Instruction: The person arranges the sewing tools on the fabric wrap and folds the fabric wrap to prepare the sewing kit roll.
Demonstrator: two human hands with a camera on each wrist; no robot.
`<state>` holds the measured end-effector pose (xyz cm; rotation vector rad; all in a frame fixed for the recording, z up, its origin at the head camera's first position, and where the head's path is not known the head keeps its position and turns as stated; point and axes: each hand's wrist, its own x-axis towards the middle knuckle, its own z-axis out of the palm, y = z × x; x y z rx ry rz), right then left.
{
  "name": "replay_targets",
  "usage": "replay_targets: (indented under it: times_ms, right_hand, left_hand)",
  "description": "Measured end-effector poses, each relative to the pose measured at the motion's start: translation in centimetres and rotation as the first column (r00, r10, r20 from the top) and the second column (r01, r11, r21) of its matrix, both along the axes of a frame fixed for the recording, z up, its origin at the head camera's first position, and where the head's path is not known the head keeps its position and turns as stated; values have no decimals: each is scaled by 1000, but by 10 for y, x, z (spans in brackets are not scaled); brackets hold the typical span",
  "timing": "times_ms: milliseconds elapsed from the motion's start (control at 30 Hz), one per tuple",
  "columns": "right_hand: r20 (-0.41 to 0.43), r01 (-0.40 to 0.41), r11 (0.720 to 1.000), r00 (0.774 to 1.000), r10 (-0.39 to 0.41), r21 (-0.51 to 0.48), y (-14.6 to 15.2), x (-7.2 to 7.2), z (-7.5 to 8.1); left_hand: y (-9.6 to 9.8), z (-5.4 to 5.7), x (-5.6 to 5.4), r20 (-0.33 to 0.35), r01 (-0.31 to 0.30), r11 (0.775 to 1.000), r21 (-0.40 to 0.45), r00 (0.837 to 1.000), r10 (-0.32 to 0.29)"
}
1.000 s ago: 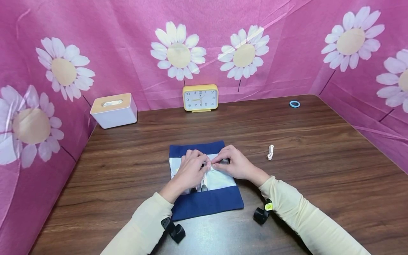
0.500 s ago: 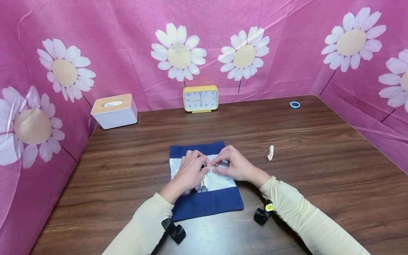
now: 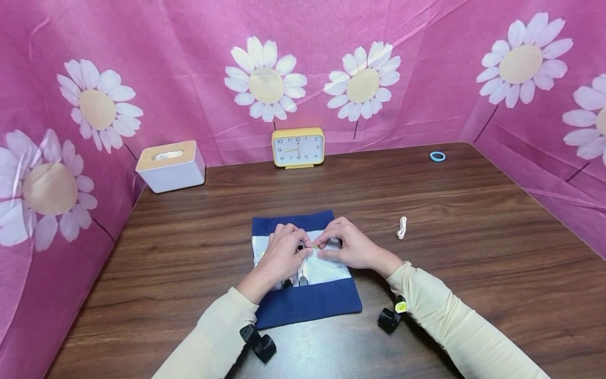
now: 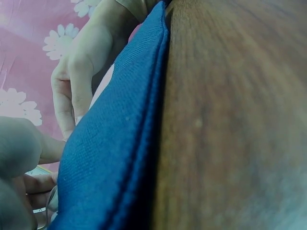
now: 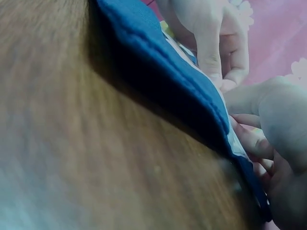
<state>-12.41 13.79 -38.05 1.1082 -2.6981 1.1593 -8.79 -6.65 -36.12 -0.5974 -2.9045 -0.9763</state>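
Note:
A navy blue fabric pouch (image 3: 307, 302) with a pale, see-through middle panel lies flat on the table. Slim objects with dark ends (image 3: 303, 280) show through or on that panel, partly covered. My left hand (image 3: 285, 251) rests over the panel, thumb and fingertips pinching the pouch near its centre. Opposite it, my right hand (image 3: 347, 246) pinches the same spot from the right, its fingertips close to the left ones. A small yellow-green bit (image 3: 315, 247) shows between the two hands; its kind cannot be made out. Both wrist views show curled fingers beyond the pouch's blue edge.
On the wooden table (image 3: 213, 210), a white tissue box (image 3: 172, 168) stands back left and a yellow clock (image 3: 298, 148) at the back. A small white looped item (image 3: 402, 228) lies right of the pouch. Farther back lies a blue ring (image 3: 437, 157). Pink flowered cloth encloses the table.
My right fingertips have parted slightly from the thumb and a yellow-green bit has come into sight between the hands. The pouch and left hand stay almost where they were.

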Motion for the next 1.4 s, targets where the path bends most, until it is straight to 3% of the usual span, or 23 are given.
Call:
replay_targets:
  times_ms: [200,467,733,1133,1400]
  right_hand:
    - [48,-12,1000,999,11,21,3,-1,2]
    - [46,-64,998,997,63,18,7,-4,1]
    - [107,-75,997,992,71,33,9,-4,2]
    - [99,-64,998,993,61,25,7,-3,-1]
    - [73,3,1000,997,-4,13,5,-2,-4]
  left_hand:
    - [0,0,-1,-4,-11,1000,13,1000,11]
    - [-1,0,0,-7,-35,999,33,999,35]
    - [-3,-2,1,-57,-50,995,84,997,55]
    - [-6,-1,1,-19,15,999,33,1000,-15]
    - [-7,-3,1,-33,36,999,34,999,-35]
